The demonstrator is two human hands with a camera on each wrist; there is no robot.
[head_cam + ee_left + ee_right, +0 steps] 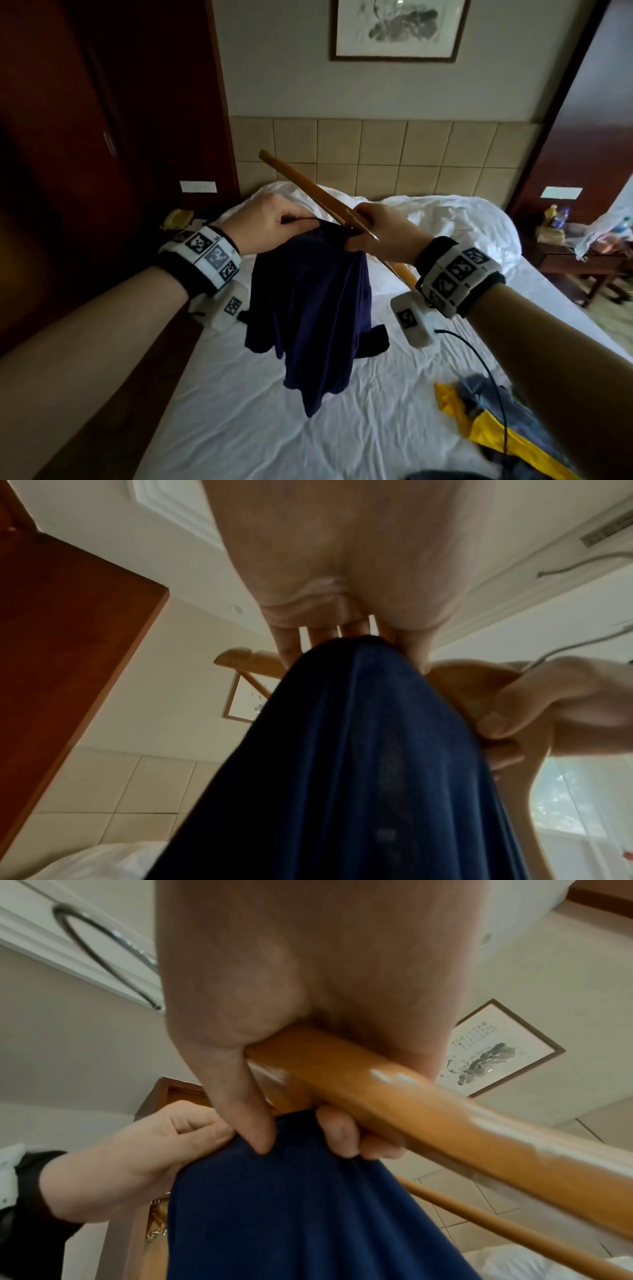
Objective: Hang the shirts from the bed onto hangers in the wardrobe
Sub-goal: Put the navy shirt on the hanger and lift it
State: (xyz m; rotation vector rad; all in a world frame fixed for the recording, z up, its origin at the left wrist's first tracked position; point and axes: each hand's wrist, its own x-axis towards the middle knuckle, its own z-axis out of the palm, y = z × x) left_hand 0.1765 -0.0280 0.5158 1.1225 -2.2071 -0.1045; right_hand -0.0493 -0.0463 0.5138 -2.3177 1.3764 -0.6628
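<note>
Two hands are raised over the bed (239, 421), and a navy shirt (308, 308) is held up between them, its hem hanging clear of the white sheet. The top edge of the shirt is pinched by the curled fingers and thumb of the left hand (270, 222). A wooden hanger (308, 186) is gripped in the right hand (383, 229), whose thumb and fingertips also pinch the shirt's edge against it. Further clothes (486, 411), yellow and grey, lie heaped at the near right of the bed. A framed picture (397, 31) hangs above the headboard.
</note>
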